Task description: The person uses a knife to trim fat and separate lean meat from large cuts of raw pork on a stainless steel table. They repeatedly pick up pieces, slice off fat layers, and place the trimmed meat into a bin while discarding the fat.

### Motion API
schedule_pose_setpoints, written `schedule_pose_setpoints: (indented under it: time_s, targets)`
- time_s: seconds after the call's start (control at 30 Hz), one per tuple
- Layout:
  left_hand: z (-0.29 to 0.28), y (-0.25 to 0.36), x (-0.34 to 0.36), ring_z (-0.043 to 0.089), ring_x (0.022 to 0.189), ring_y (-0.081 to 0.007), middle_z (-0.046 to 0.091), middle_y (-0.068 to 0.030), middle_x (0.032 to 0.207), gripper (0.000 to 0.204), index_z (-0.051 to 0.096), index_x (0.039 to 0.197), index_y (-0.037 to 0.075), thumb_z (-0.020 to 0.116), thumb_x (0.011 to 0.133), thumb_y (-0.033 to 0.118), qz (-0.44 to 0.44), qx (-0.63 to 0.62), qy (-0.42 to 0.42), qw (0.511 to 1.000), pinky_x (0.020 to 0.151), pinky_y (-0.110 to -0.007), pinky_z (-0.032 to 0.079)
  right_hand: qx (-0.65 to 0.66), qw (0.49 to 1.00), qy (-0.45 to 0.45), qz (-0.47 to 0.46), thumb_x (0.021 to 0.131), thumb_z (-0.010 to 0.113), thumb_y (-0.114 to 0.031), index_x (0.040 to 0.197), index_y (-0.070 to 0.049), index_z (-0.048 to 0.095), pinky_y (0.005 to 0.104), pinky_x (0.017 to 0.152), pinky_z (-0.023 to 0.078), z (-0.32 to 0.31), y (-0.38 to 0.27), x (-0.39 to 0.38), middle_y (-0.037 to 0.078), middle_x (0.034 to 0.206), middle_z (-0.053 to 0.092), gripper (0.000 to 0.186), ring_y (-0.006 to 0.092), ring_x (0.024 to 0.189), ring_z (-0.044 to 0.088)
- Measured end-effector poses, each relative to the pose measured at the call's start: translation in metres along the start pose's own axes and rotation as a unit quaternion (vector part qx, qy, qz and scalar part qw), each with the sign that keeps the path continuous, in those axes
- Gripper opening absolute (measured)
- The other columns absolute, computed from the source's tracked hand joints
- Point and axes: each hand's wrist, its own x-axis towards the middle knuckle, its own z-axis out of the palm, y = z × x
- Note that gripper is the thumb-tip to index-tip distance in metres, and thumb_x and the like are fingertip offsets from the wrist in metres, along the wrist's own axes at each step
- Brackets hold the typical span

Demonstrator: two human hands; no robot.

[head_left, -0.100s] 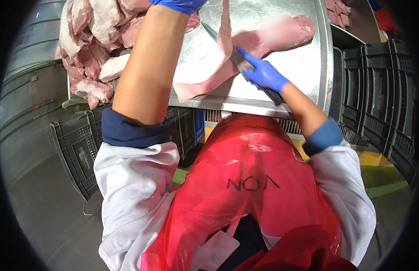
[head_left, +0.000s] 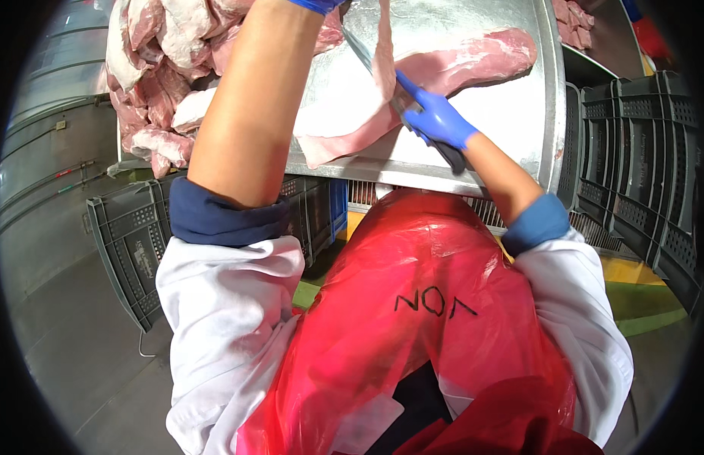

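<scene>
A long piece of pink meat (head_left: 477,59) lies slantwise on the metal work table (head_left: 519,144), with a pale fat layer (head_left: 329,114) spread along its near left part. From it a narrow strip of fat (head_left: 384,57) rises taut toward the top edge of the view. My right hand (head_left: 443,123), blue-gloved, is closed round the dark handle of a knife (head_left: 359,49). Its blade points up and left, passing behind the raised strip, close to the meat. My left hand (head_left: 315,4), also gloved, is cut off by the top edge; only its cuff end shows, and the fingers are out of sight.
Several raw meat pieces (head_left: 158,91) are heaped at the table's left, beside my left forearm. Black perforated crates stand below left (head_left: 136,250) and at right (head_left: 633,152). More cut meat (head_left: 573,19) sits in a container at the far right. My red apron (head_left: 435,250) meets the table's near edge.
My left hand has gone slightly farther up, leaving less glove visible. The knife and right hand have shifted a little left relative to the meat. The whole view has moved slightly.
</scene>
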Motion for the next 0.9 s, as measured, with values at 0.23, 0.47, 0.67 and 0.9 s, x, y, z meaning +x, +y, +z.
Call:
schedule_pose_setpoints:
  time_s: [0.23, 0.47, 0.67, 0.9]
  targets:
    - [0.009, 0.041, -0.030, 0.060, 0.064, -0.0076, 0.065, 0.0007, 0.077, 0.004, 0.064, 0.092, 0.010, 0.063, 0.089, 0.008, 0.047, -0.011, 0.005, 0.999, 0.056, -0.020, 0.047, -0.155, 0.988, 0.008, -0.025, 0.097, 0.052, -0.027, 0.159, -0.026, 0.024, 0.0379, 0.069, 0.056, 0.017, -0.005, -0.008, 0.013, 0.080, 0.066, 0.068, 0.0218, 0.064, 0.063]
    - [0.009, 0.080, -0.053, 0.062, 0.068, -0.0087, 0.066, -0.0017, 0.077, 0.005, 0.064, 0.089, 0.008, 0.060, 0.089, 0.006, 0.122, 0.000, -0.018, 0.992, 0.056, -0.021, 0.048, -0.049, 0.997, -0.045, -0.033, 0.097, 0.052, -0.024, 0.160, -0.029, 0.018, 0.0377, 0.066, 0.056, 0.045, 0.008, -0.051, 0.015, 0.087, 0.067, 0.072, 0.0216, 0.061, 0.060]
    - [0.013, 0.113, -0.071, 0.063, 0.069, -0.0113, 0.067, -0.0033, 0.078, 0.010, 0.066, 0.087, 0.005, 0.057, 0.090, 0.009, 0.040, -0.025, -0.171, 0.984, 0.063, -0.023, 0.050, -0.154, 0.988, 0.011, -0.014, 0.099, 0.047, -0.023, 0.160, -0.024, 0.016, 0.0409, 0.080, 0.053, 0.066, -0.029, 0.027, 0.027, 0.100, 0.067, 0.068, 0.0377, 0.081, 0.067]
    - [-0.016, 0.146, -0.097, 0.063, 0.070, -0.0129, 0.066, -0.0046, 0.078, 0.014, 0.065, 0.085, 0.002, 0.053, 0.092, 0.005, 0.132, 0.012, -0.122, 0.984, 0.064, -0.024, 0.051, -0.146, 0.981, 0.053, -0.117, 0.097, 0.053, -0.026, 0.158, -0.027, 0.023, 0.0434, 0.078, 0.052, 0.095, 0.006, 0.002, 0.028, 0.097, 0.066, 0.068, 0.0342, 0.086, 0.070]
